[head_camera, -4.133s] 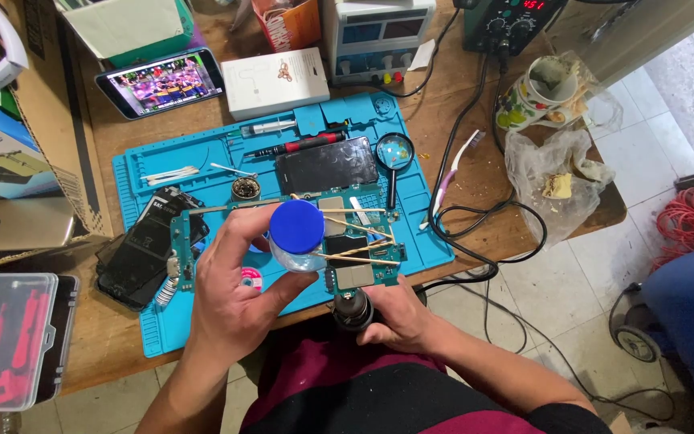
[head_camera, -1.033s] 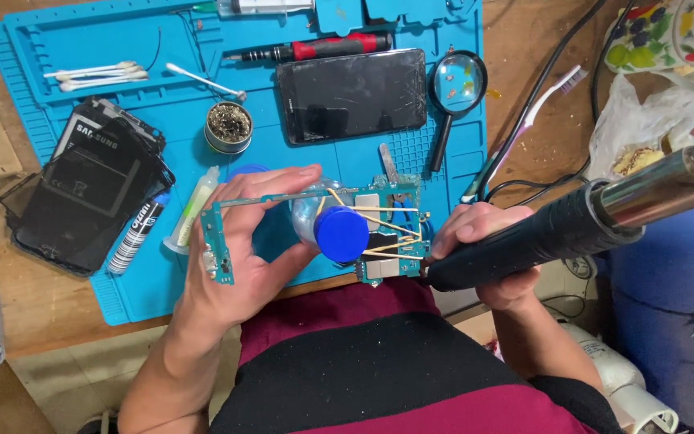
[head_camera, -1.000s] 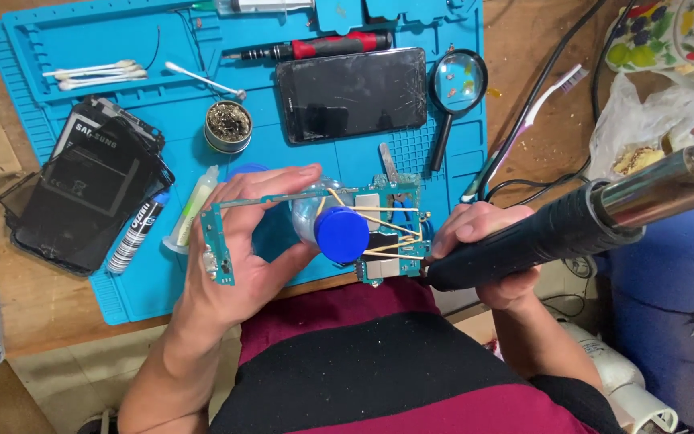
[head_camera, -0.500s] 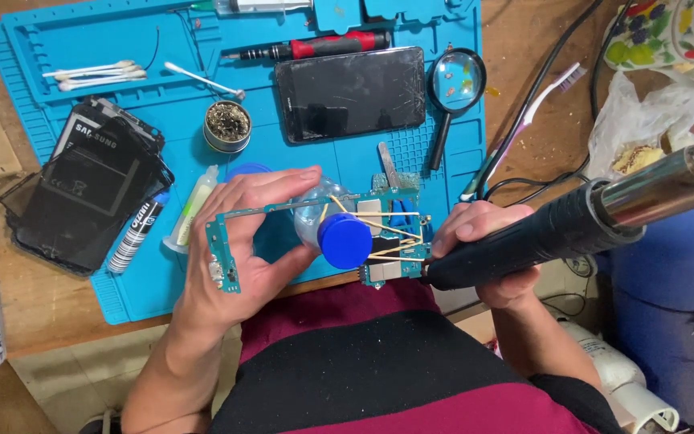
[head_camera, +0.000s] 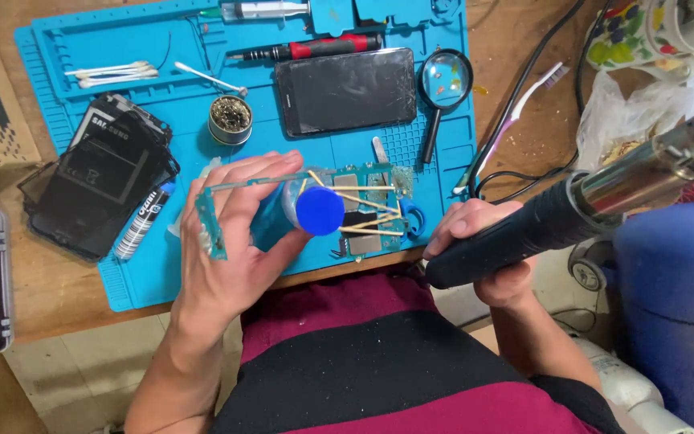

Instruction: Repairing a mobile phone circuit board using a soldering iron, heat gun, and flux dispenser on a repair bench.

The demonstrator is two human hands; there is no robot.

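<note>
My left hand (head_camera: pixel 234 241) holds a small clear bottle with a round blue cap (head_camera: pixel 319 211), tilted over a green circuit board (head_camera: pixel 363 213) that is braced with several thin wooden sticks. The board lies at the front edge of a blue work mat (head_camera: pixel 162 265). My right hand (head_camera: pixel 479 249) grips the black handle of a hot-air tool (head_camera: pixel 596 197), whose shiny metal barrel points up and to the right, away from the board.
On the mat lie a dark phone (head_camera: pixel 347 90), a magnifying glass (head_camera: pixel 443 80), a red-handled screwdriver (head_camera: pixel 323 48), a round tin of brass wool (head_camera: pixel 230 119), cotton swabs (head_camera: pixel 110 74) and stacked phone parts (head_camera: pixel 102 181). Cables and a toothbrush (head_camera: pixel 516 112) lie to the right. A blue stool (head_camera: pixel 672 305) stands beside me.
The view has closed in on the mat since four seconds ago, and my right hand now holds the hot-air tool. Over the last second the bottle tilted slightly; little else moved.
</note>
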